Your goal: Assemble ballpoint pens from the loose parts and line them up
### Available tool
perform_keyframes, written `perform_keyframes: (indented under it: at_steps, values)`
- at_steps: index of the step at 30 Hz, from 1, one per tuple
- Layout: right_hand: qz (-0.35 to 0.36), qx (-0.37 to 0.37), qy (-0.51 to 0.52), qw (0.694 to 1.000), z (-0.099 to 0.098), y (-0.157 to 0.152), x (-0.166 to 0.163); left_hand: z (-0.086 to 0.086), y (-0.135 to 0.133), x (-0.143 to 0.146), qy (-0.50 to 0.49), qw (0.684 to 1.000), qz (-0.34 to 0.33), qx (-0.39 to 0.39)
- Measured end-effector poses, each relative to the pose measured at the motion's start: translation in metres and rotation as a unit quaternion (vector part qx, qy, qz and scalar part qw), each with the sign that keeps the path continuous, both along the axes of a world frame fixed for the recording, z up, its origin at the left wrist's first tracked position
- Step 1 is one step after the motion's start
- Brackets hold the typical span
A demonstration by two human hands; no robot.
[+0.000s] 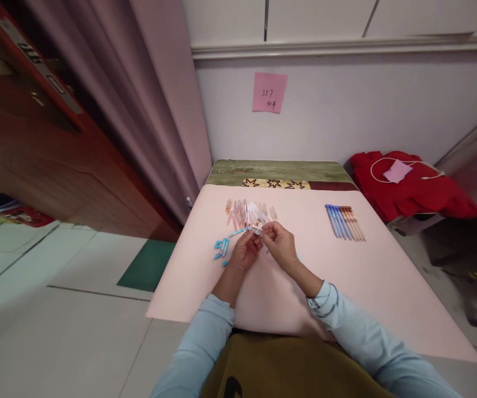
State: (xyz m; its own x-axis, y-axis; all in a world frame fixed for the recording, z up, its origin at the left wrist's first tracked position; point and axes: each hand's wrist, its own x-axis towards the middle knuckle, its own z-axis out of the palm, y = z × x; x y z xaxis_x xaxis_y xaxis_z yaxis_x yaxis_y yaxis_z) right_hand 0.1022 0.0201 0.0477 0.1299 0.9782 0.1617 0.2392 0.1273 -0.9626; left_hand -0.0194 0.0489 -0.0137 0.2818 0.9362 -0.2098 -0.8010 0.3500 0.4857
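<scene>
My left hand (245, 251) and my right hand (278, 243) meet over the middle of a pink sheet (371, 287) that covers the table. Both are closed in a pinch on one small blue and clear pen part (253, 229) held between them. Just beyond the fingers lies a loose heap of pen barrels and parts (249, 213), orange and clear. A few small blue pen pieces (221, 247) lie left of my left hand. A neat row of assembled pens (345, 221), blue ones and orange ones, lies to the right, well away from my hands.
The table's far edge (279, 171) shows green with a star-patterned strip, against a white wall with a pink sticky note (269, 92). A red cloth with a white cord (408, 182) sits right of the table. A curtain and a wooden door (35, 127) stand left.
</scene>
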Motion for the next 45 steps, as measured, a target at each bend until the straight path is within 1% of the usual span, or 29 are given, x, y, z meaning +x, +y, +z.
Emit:
perform_keyframes:
  at_steps: [3, 7, 10, 13, 16, 19, 23, 26, 29, 32, 36, 40, 45]
  values:
    - [0.012, 0.001, -0.008, 1.0, 0.0, 0.0, -0.002, -0.003, 0.001, 0.0, -0.01, 1.0, -0.002, -0.001]
    - [0.015, -0.002, 0.046, 0.999, -0.004, 0.0, -0.003, -0.004, 0.0, -0.002, -0.027, 1.0, -0.014, 0.005]
    - [-0.005, 0.006, 0.069, 0.998, -0.013, -0.001, 0.006, -0.002, 0.0, -0.004, -0.032, 0.999, -0.024, 0.006]
    - [-0.037, -0.004, 0.054, 0.998, -0.023, -0.002, 0.024, 0.0, -0.001, -0.005, -0.023, 0.999, -0.028, -0.001]
    - [-0.069, -0.028, -0.011, 0.997, -0.03, -0.006, 0.045, 0.0, -0.001, -0.005, -0.02, 0.999, -0.029, 0.003]
    - [-0.076, -0.036, -0.143, 0.986, -0.031, -0.012, 0.06, 0.0, 0.0, -0.004, -0.022, 0.999, -0.027, -0.001]
    - [-0.026, -0.025, -0.318, 0.948, -0.025, -0.021, 0.061, 0.0, 0.0, -0.005, -0.034, 0.999, -0.025, -0.012]
    - [0.026, -0.024, -0.389, 0.921, -0.022, -0.027, 0.052, 0.001, 0.0, -0.006, -0.043, 0.999, -0.029, -0.009]
    - [0.046, -0.045, -0.434, 0.899, -0.022, -0.029, 0.041, 0.002, 0.0, -0.006, -0.042, 0.999, -0.031, -0.008]
    - [0.039, -0.072, -0.473, 0.877, -0.022, -0.027, 0.032, 0.002, -0.001, -0.006, -0.034, 0.999, -0.031, -0.007]
    - [0.044, -0.08, -0.509, 0.856, -0.023, -0.024, 0.025, 0.001, -0.001, -0.005, -0.028, 0.999, -0.034, -0.002]
    - [0.065, -0.081, -0.528, 0.843, -0.023, -0.024, 0.023, 0.0, -0.001, -0.005, -0.027, 0.999, -0.041, 0.004]
    - [0.077, -0.078, -0.536, 0.837, -0.025, -0.027, 0.026, 0.001, -0.002, -0.005, -0.026, 0.999, -0.041, 0.004]
